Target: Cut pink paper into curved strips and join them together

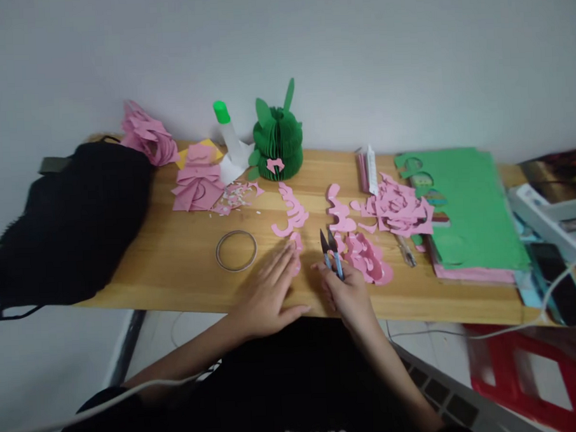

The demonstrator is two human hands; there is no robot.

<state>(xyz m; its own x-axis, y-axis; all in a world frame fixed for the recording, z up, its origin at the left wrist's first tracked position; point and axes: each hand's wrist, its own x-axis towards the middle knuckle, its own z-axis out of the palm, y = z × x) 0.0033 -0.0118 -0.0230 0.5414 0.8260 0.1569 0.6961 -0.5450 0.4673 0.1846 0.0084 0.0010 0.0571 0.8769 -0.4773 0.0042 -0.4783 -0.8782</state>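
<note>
Left hand (267, 299) flat, fingers extended onto a pink cutout (297, 264), likely to stop it sliding on the table (166, 259); right hand (347, 294) grips scissors (338, 265), blades parted, aimed away (probably for clearance); pink pieces (369, 257) just right, presumably for easy reach

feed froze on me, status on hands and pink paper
Right hand holding snips, blades apart. Left fingers over pink cutout. Pink pieces crowding right hand.

You face a plain, pale grey wall (357, 60) in dim, cool, even light, with a wood-grained worktop (175, 265) along its foot, pale floor (157, 349) and a dark slanting bar (129, 344) below, red stool (507, 359) at lower right.
</note>
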